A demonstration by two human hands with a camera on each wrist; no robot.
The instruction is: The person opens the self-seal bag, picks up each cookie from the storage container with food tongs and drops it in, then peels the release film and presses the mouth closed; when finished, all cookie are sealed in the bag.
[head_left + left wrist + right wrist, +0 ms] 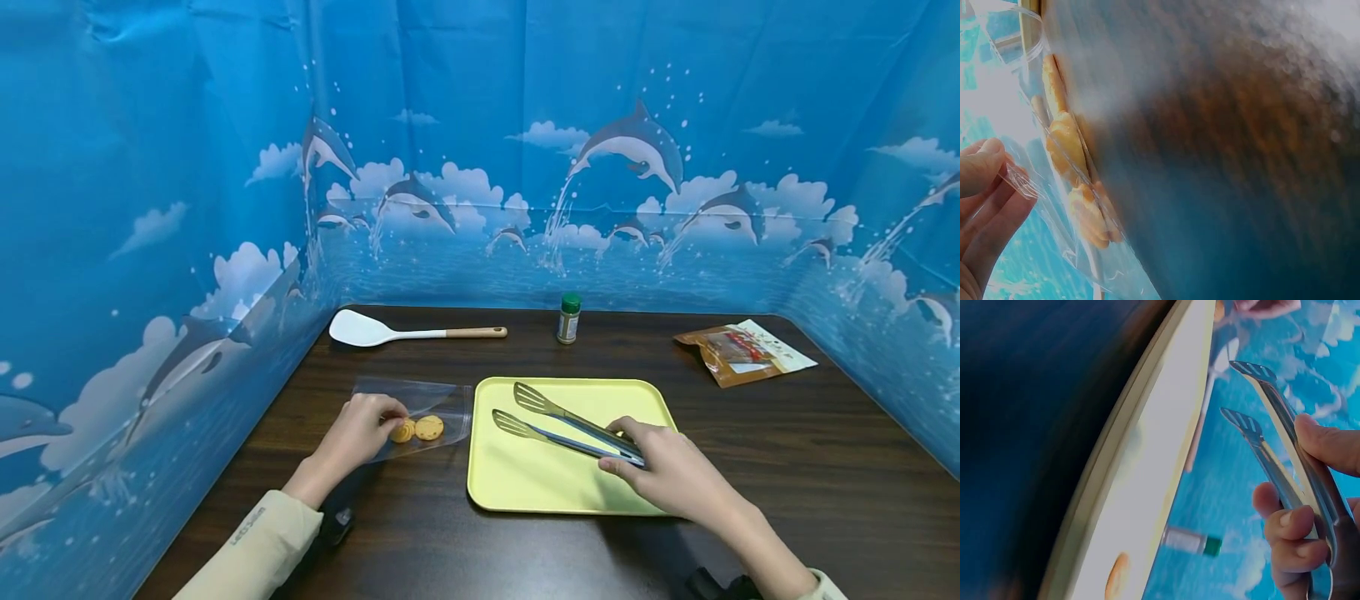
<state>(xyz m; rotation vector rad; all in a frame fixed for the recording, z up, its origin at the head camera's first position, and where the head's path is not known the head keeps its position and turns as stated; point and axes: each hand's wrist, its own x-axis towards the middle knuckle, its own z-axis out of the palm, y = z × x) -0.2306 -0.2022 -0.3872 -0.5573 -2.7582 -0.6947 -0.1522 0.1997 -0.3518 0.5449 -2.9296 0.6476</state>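
Note:
My left hand (pixel 367 427) pinches a clear plastic zip bag (pixel 457 410) lying left of the tray. Two round golden cookies (pixel 430 427) show through the film in the head view; the left wrist view shows cookies (pixel 1066 147) inside the bag, close to my fingers. With my right hand (pixel 667 467) I grip metal tongs (pixel 555 429) by the handles, their slotted heads apart with nothing between them. The tongs are over the yellow tray (pixel 517 492). One cookie (pixel 1117 576) lies on that tray in the right wrist view; in the head view it is hidden, apparently behind my right hand.
Behind the bag lies a white spatula (pixel 367 330) with a wooden handle. A small green-capped seasoning bottle (pixel 568 321) stands behind the tray. A brown and white food packet (pixel 742 354) is at the back right. Dolphin-printed curtains (pixel 480 167) border the dark table (pixel 810 442).

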